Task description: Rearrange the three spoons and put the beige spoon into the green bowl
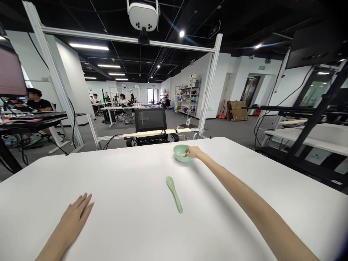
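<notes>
A light green bowl (179, 157) stands upright near the far edge of the white table (122, 195). My right hand (193, 152) reaches over its right rim, fingers curled together and the tips down inside. A small pale thing shows by those fingertips, too small to name, and whether they pinch it or the rim is unclear. Nearer to me, a green spoon (174, 194) lies on the table with its bowl end pointing away. My left hand (74, 215) rests flat on the table at the left, fingers stretched out, touching nothing else.
A metal frame (214, 72) rises beyond the table, carrying a white camera device (143, 16) overhead. An office chair (150, 119) stands behind the far edge. A black monitor stand (307, 119) is at the right. Several people sit at desks in the background.
</notes>
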{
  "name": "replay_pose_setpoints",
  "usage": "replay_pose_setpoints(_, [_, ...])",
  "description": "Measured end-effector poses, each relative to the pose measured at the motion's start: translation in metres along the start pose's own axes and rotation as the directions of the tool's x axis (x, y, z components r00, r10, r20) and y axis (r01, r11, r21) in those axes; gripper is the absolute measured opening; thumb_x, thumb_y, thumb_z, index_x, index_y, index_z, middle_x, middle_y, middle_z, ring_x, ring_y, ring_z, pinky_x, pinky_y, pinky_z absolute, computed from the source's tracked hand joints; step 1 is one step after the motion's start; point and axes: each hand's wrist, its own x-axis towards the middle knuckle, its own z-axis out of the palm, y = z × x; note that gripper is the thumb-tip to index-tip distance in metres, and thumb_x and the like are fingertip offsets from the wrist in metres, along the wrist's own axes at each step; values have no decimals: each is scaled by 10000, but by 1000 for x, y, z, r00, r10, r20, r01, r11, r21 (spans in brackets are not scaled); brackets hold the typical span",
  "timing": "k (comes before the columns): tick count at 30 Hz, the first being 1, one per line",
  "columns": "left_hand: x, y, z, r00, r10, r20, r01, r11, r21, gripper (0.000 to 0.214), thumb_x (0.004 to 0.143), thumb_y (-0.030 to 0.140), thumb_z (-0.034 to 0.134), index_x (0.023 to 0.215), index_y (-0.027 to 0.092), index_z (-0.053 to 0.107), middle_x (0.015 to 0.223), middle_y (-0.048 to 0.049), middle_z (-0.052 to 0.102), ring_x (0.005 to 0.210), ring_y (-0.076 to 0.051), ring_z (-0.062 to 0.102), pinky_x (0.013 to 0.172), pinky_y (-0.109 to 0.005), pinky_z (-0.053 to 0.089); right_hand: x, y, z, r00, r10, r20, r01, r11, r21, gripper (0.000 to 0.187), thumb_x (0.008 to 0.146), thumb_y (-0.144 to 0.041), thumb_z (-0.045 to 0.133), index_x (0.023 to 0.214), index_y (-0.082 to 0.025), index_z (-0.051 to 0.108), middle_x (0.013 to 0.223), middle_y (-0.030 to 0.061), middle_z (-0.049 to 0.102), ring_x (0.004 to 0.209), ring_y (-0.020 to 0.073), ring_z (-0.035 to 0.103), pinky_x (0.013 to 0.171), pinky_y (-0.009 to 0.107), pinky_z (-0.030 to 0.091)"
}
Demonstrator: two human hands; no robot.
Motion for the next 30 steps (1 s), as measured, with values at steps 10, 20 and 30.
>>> replay_pose_setpoints(10, [2, -1, -1, 999, 8, 32, -9, 1000, 24, 790, 925, 569, 262, 1457, 96, 604, 1581, -169, 548, 1516, -335, 455, 1230, -539, 398, -43, 15, -18, 970, -3, -242, 33, 992, 122, 337, 1013, -302, 491, 1242, -173, 703, 1007, 87, 783, 962, 229, 695, 917, 303, 426])
replay_pose_setpoints(20, [3, -2, 0, 998, -23, 62, 24, 1000, -12, 826, 916, 584, 240, 1483, 80, 567, 1619, -177, 499, 1558, -347, 379, 1269, -575, 323, -180, 50, 56, 944, 61, -326, 63, 933, 355, 420, 984, -483, 421, 1196, -189, 633, 840, 64, 700, 775, 244, 618, 783, 368, 452])
replay_pose_setpoints(30, [3, -5, 2, 999, -38, 35, 40, 998, -57, 768, 899, 574, 282, 1447, 143, 606, 1598, -153, 534, 1538, -343, 418, 1254, -579, 348, -201, 39, 78, 949, 107, -296, 34, 900, 434, 410, 988, -507, 419, 1169, -200, 622, 814, 58, 669, 761, 248, 622, 712, 354, 460])
